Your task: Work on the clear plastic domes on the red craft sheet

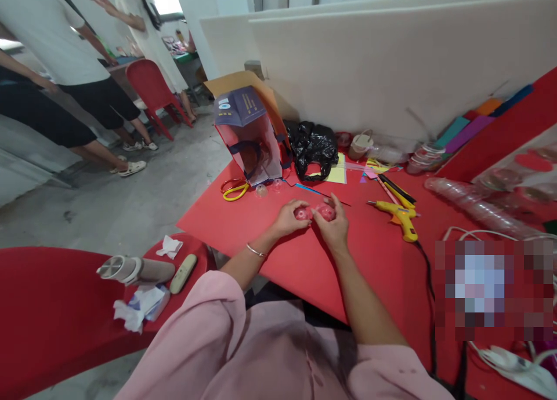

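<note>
My left hand [289, 219] is curled around a small clear plastic dome [301, 214], low over the red table. My right hand [336, 226] grips a second clear plastic dome [326, 213] close beside it, thumb on the near side and fingers behind. The two domes face each other across a narrow gap between my thumbs; whether they touch, I cannot tell. Beyond my hands lie a thin blue stick [308, 188] and two similar clear pieces, one near the yellow-handled scissors [235, 192].
On the right lies a yellow glue gun [399, 215] with a black cord. A paper bag [255, 151] and a black plastic bag [314, 148] stand at the back. Stacked clear cups [478, 208] lie farther right. A red chair [52, 307] at left holds a steel flask [152, 271]. People stand beyond.
</note>
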`<state>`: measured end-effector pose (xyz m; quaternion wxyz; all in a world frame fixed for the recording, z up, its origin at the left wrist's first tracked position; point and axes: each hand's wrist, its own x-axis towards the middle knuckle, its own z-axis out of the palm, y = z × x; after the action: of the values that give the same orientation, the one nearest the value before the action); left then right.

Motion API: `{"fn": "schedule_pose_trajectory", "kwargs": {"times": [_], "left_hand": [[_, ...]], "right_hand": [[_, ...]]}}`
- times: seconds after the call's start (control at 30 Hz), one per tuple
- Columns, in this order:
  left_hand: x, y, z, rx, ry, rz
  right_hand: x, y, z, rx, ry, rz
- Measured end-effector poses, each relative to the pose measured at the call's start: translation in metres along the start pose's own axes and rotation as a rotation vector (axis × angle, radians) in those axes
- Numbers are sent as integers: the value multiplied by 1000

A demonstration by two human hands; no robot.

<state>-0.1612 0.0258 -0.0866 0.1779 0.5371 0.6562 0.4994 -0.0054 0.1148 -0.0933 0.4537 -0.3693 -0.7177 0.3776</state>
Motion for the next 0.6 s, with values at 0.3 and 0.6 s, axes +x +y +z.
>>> {"fn": "schedule_pose_trajectory", "kwargs": {"times": [0.3,0.6], "left_hand": [[-4,-7,0,286,84,-39],[-4,6,-10,471,107,-25]], "right_hand": [[-3,-3,0,41,-11,-2],[-1,-1,1,-32,-55,-61]]}}
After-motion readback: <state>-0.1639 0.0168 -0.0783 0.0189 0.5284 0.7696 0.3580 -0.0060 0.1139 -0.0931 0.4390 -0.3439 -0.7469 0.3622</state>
